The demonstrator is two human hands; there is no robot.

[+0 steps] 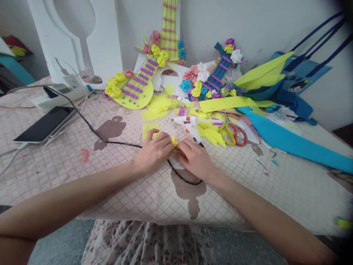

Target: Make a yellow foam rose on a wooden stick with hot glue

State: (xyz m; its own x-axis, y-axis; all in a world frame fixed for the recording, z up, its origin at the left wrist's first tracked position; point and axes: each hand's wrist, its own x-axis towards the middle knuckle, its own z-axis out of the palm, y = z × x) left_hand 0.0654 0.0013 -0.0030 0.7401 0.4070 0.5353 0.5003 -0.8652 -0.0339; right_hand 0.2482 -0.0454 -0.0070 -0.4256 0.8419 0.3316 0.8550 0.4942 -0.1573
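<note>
Between my two hands is a small yellow crepe paper piece point(174, 141), gathered and partly hidden by the fingertips. My left hand point(156, 149) pinches it from the left with bent fingers. From the right, my right hand point(194, 158) closes its fingers on the same piece. Just beyond the hands lies a white glue gun point(190, 120), its black cord point(121, 142) running beneath them. A yellow paper square point(149, 129) rests behind my left hand. Scissors point(233, 134) with red and yellow handles lie to the right, beside cut yellow strips point(213, 135).
Paper guitars decorated with flowers, one yellow point(138, 86) and one blue point(219, 75), lean at the back. A phone point(45, 123) and a power strip point(59, 97) sit left. A long blue paper strip point(292, 141) stretches right, before a blue bag point(309, 73).
</note>
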